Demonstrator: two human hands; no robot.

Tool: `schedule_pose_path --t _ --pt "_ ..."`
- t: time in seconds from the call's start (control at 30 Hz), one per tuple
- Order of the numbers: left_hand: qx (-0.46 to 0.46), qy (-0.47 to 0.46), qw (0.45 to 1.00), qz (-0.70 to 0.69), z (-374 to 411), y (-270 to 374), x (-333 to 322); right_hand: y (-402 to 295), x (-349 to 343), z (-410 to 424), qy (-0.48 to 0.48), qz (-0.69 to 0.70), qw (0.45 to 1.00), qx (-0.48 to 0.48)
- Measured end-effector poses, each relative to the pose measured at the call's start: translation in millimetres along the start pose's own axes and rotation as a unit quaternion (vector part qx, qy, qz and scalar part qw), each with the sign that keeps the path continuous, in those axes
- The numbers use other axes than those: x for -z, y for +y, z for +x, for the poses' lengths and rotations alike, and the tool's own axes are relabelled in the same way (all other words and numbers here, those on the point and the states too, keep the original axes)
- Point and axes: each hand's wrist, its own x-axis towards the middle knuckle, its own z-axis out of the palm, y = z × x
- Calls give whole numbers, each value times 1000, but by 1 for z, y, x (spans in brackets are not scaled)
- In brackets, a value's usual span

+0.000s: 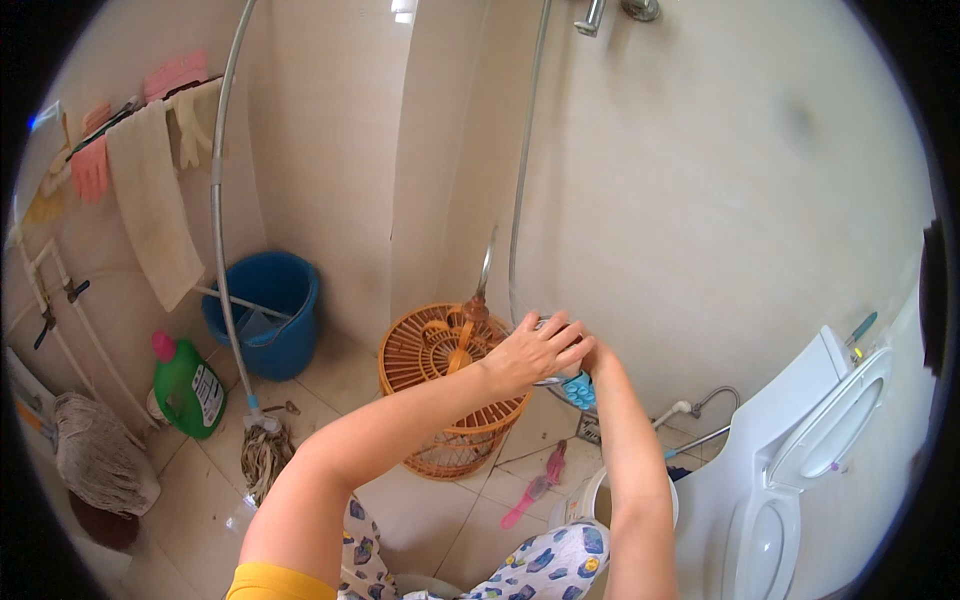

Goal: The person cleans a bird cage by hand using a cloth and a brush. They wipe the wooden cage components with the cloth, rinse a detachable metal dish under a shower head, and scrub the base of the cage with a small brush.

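Note:
My left hand [531, 352] reaches across to the right, its fingers slightly spread over my right hand [591, 355]. The two hands meet above the right side of a round, orange-brown slatted birdcage [409, 352], which stands on the floor with a metal hook [488, 259] rising from its top. A rounded, shiny rim shows behind my fingers; most of that object is hidden. Just below my hands is a light-blue knobbed object [579, 391], partly covered. What either palm holds cannot be seen.
A pink brush [534, 487] lies on the tiles beside a white bucket [667, 499]. The toilet [757, 480] is at right. Leftward are a blue bucket [289, 337], a green detergent bottle [187, 390] and mops [264, 454]. A metal hose [524, 172] hangs along the wall.

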Motion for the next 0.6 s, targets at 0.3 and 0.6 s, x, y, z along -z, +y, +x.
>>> schedule_pose_path --t 0.3,0.6 --pt "-41 -21 994 94 73 -74 14 -114 3 16 -54 -69 995 50" --pt "-30 13 999 35 158 -194 82 -310 2 26 219 -690 567 392"
